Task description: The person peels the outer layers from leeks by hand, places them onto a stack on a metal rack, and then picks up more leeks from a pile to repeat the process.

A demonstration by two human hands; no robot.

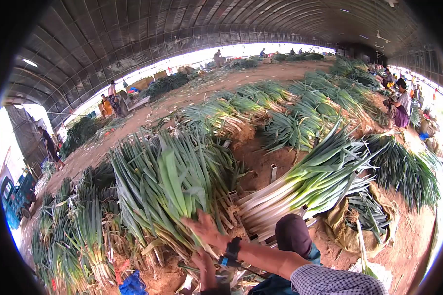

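Note:
A big pile of long green onions [147, 182] lies in front of me, its leaves pointing away. My right hand [206, 230], with a black watch and a blue band at the wrist, reaches across with fingers stretched apart against the lower leaves. Just below it, my left hand [205, 261] is curled round the lower end of a green onion, partly hidden. Broad pale-green leaves [172, 179], a little blurred, rise above my hands over the pile. To the right, a bundle of trimmed green onions [290, 194] with white stalks rests on a metal frame [273, 173].
Behind a sack of leaves [339, 221] on the right lies another onion heap [403, 167]. More heaps [251, 101] cover the earth floor. A blue plastic bag [132, 284] is at lower left, a blue vehicle [18, 196] far left. Other people, including a seated person [401, 103], are around.

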